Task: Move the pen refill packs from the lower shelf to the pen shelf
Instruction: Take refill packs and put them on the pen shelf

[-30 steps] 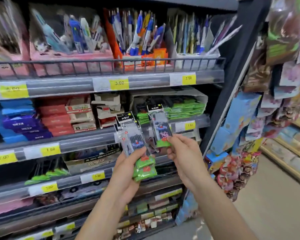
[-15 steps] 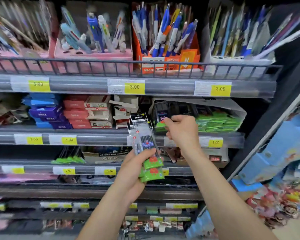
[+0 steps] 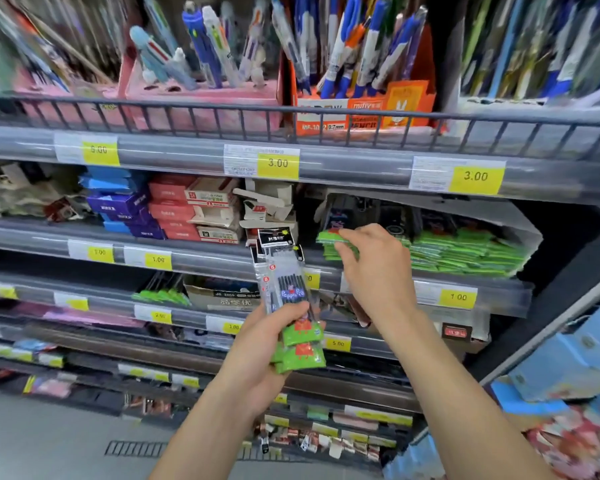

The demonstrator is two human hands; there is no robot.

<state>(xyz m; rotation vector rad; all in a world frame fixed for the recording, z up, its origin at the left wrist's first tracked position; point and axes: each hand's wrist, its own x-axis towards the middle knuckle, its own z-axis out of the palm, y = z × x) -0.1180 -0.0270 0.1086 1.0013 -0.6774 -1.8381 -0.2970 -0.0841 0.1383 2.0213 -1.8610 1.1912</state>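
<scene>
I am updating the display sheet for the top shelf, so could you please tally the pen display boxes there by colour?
pink boxes: 2, one at the left and one beside it
orange box: 1
white box: 1, at the right, blurred
Total: 4

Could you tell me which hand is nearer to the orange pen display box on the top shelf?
Right. The right hand is one shelf below the orange pen display box; the left hand is lower still.
</scene>
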